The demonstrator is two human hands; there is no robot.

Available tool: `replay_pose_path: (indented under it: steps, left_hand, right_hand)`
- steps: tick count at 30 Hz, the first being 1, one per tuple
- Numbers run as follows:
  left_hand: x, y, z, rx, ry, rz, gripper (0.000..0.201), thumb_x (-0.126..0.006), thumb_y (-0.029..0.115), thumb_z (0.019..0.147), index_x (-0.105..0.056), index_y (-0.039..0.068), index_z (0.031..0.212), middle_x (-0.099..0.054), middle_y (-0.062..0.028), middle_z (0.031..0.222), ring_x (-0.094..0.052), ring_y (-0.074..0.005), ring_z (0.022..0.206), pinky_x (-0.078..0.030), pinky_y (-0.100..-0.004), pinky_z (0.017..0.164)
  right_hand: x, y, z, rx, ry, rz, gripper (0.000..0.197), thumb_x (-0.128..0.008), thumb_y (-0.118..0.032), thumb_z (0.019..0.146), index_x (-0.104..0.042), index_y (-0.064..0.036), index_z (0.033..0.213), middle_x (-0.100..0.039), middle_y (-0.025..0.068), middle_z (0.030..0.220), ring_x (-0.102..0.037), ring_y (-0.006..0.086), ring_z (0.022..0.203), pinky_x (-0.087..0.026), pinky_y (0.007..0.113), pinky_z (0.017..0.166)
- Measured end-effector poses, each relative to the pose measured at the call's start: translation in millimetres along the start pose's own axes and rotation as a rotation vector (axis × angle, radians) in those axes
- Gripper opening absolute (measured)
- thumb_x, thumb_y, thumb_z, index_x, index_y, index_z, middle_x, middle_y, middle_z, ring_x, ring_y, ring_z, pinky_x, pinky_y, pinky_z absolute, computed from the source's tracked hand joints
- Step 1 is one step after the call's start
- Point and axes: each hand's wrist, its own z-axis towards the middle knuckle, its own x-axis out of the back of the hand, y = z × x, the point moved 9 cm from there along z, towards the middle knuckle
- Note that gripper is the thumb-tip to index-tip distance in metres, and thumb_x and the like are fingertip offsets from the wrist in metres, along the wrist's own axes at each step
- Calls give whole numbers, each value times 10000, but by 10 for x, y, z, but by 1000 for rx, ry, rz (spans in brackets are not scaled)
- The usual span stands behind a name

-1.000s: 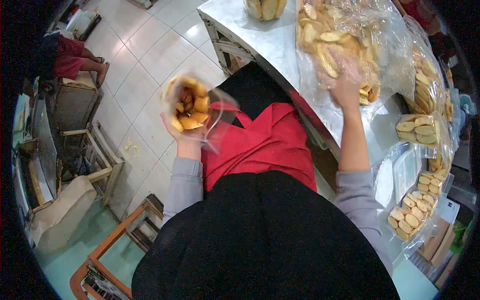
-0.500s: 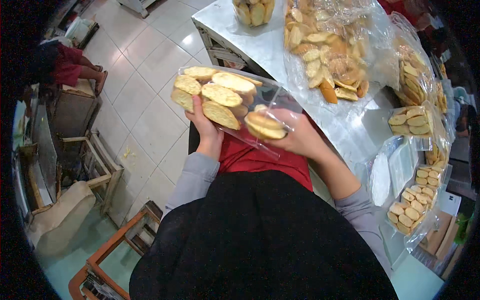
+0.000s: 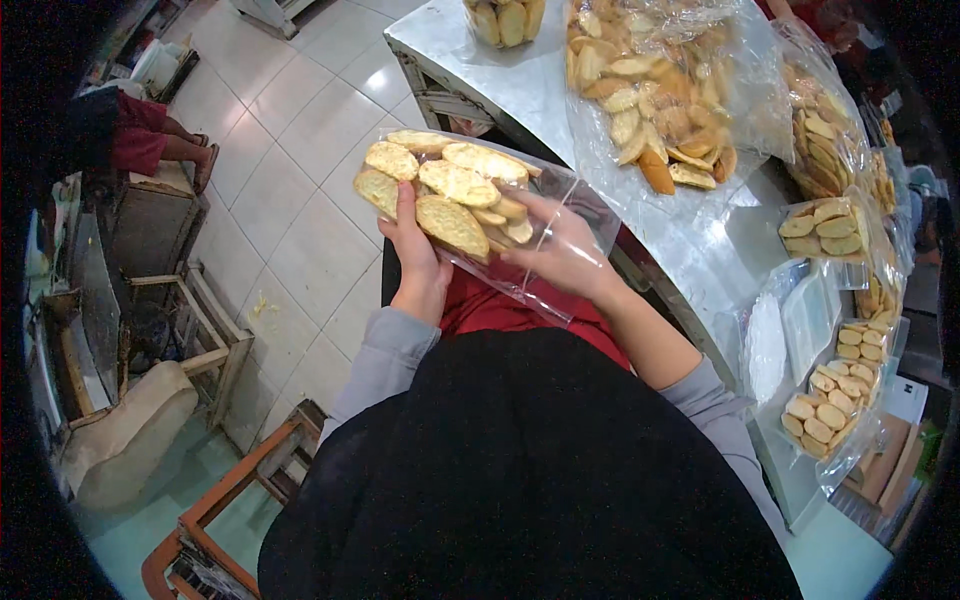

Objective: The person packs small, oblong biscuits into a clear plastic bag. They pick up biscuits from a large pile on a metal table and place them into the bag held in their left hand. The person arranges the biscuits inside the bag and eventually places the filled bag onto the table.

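My left hand [image 3: 415, 255] is closed around a clear plastic bag [image 3: 583, 215], its thumb lying over the front. Toasted bread slices [image 3: 452, 225] are stacked in rows inside the bag, which tilts down to the right above my lap. Through the bag's right-hand part, my right hand [image 3: 565, 250] reaches in behind clear film. Its fingers and thumb close round the ends of a few bread slices [image 3: 517, 230] at the right side of the stack. The fingertips are partly hidden by slices and glare.
A metal-topped table [image 3: 690, 240] at right bears a large bag of loose slices [image 3: 660, 110], a filled clear pack [image 3: 505, 22], smaller packs [image 3: 825, 230] and plastic trays [image 3: 810, 310]. At left are a wooden stool frame [image 3: 215, 350] and an orange-brown chair [image 3: 230, 480]. Another person's legs [image 3: 175, 150] show far left.
My right hand has moved left, deeper into the bag, bringing its slices from near the opening up against the stack. My left hand keeps its hold on the bag.
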Motion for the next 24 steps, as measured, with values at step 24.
replay_pose_path:
  steps: [24]
  left_hand:
    - [-74,80,55,44,-40,60,469,-504,348,884,-401,35,1218,-524,-106,1149,-547,-230,1025,-494,-379,833]
  right_hand:
    - [196,-525,-199,551,366,-555,262,-616,-194,732,-588,-55,952,-606,106,844,-607,230,778,-496,318,623]
